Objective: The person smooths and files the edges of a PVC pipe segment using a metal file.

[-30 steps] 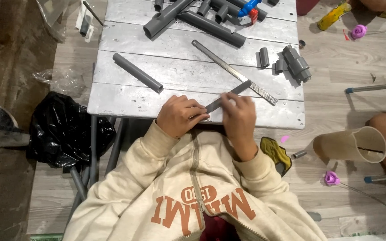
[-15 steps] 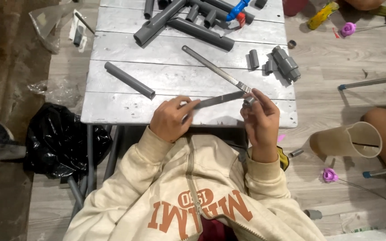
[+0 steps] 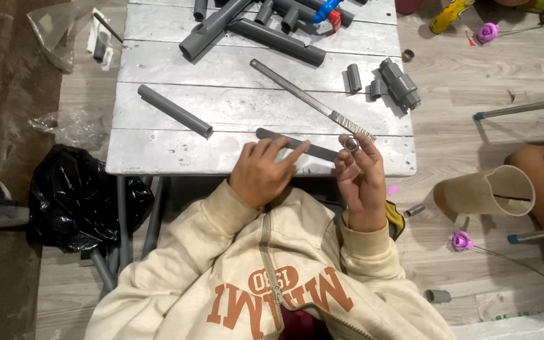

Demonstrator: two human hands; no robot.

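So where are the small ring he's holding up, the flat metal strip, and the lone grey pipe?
small ring (image 3: 351, 143), head view, on its rim.
flat metal strip (image 3: 322, 152), head view, bare stretch past the fingers.
lone grey pipe (image 3: 174, 111), head view, middle of its length.

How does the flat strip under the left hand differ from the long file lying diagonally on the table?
The flat strip is shorter and plain dark grey; the long file is longer, with a shiny textured end section. The strip lies near the table's front edge with the left hand fingertips on it; the file lies further back, untouched. The strip runs nearly level; the file slants steeply. Both are slim, flat, greyish pieces resting on the grey table.
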